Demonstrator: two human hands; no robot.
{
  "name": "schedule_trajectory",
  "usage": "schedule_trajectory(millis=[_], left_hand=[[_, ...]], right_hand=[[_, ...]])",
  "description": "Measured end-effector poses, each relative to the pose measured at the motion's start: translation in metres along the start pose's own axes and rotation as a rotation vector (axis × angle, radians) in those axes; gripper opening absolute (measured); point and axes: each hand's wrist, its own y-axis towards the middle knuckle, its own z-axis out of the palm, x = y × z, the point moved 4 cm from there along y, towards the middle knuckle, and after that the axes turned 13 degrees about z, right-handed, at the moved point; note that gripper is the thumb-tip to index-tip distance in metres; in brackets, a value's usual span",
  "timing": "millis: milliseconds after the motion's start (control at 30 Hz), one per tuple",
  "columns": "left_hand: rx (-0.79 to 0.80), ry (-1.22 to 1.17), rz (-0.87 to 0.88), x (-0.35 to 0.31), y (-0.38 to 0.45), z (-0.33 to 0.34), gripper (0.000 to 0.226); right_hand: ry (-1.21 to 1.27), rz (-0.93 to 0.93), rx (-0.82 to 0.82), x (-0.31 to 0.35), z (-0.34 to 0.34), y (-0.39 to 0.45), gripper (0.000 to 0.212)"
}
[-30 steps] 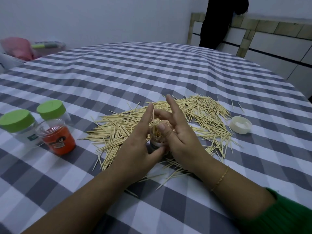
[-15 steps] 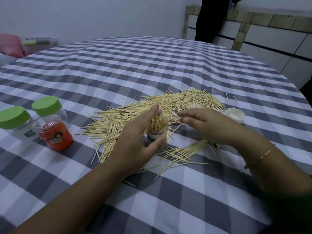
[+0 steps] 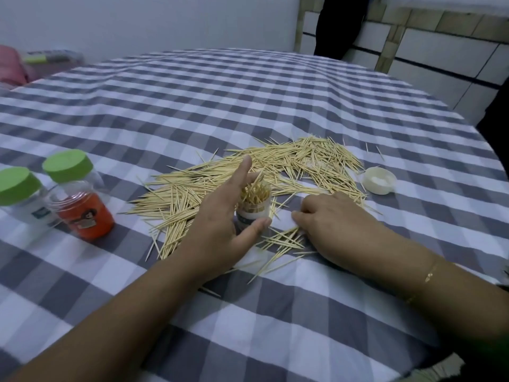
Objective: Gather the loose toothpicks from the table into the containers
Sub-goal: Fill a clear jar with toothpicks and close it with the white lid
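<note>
A small clear container point(image 3: 254, 208) stands upright on the checked tablecloth point(image 3: 192, 100), partly filled with toothpicks standing on end. My left hand point(image 3: 220, 224) holds it, thumb on the near side and fingers round the far side. A wide pile of loose toothpicks point(image 3: 289, 166) spreads behind and beside it. My right hand point(image 3: 333, 224) lies palm down on the cloth just right of the container, fingertips on a small cluster of toothpicks point(image 3: 283, 239). Whether those fingers pinch any toothpick is hidden.
At the left stand an open orange jar point(image 3: 82, 213) and two clear jars with green lids point(image 3: 67, 165) point(image 3: 16, 184). A white lid point(image 3: 378, 180) lies right of the pile. A person in dark clothes point(image 3: 338, 26) stands at the far side.
My right hand has left the container's mouth, swung right and come down onto the cloth beside the toothpicks. My left hand has stayed on the container.
</note>
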Motion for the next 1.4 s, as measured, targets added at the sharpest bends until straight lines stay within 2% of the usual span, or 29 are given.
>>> schedule_trajectory(millis=[167, 233, 367, 433, 567, 767, 867, 967, 1167, 1300, 1400], left_hand=[[-0.014, 0.005, -0.021, -0.001, 0.0, -0.001, 0.081], [-0.033, 0.0, -0.017, -0.002, 0.0, -0.003, 0.078], [-0.045, -0.004, -0.017, -0.005, -0.001, -0.004, 0.076], [-0.035, 0.001, -0.022, -0.005, -0.001, -0.003, 0.074], [0.001, 0.046, 0.01, -0.003, 0.002, -0.002, 0.063], [-0.04, 0.01, 0.025, -0.001, 0.002, -0.003, 0.054], [-0.073, -0.016, 0.013, 0.001, 0.002, -0.004, 0.051], [-0.087, -0.014, -0.002, 0.001, 0.002, -0.004, 0.053], [-0.064, -0.012, -0.076, 0.002, 0.001, -0.004, 0.06], [-0.047, -0.032, -0.108, 0.002, 0.0, -0.003, 0.065], [-0.055, -0.104, -0.135, 0.005, -0.001, -0.002, 0.072]], right_hand=[[-0.019, 0.044, -0.107, 0.002, 0.01, -0.004, 0.039], [0.001, 0.069, -0.085, 0.002, 0.004, -0.005, 0.041], [0.072, 0.066, -0.059, -0.004, -0.01, -0.009, 0.017], [0.159, 0.111, -0.09, -0.007, -0.018, -0.007, 0.015], [0.546, 0.238, -0.065, -0.017, -0.029, 0.007, 0.012], [1.315, 0.251, -0.172, -0.002, -0.053, 0.024, 0.02], [1.543, 0.263, -0.212, 0.005, -0.056, 0.03, 0.018], [1.594, 0.268, -0.265, 0.008, -0.058, 0.033, 0.017], [1.52, 0.265, -0.351, 0.008, -0.062, 0.031, 0.018], [1.528, 0.263, -0.325, 0.01, -0.061, 0.033, 0.017], [1.56, 0.282, -0.223, 0.016, -0.048, 0.034, 0.015]])
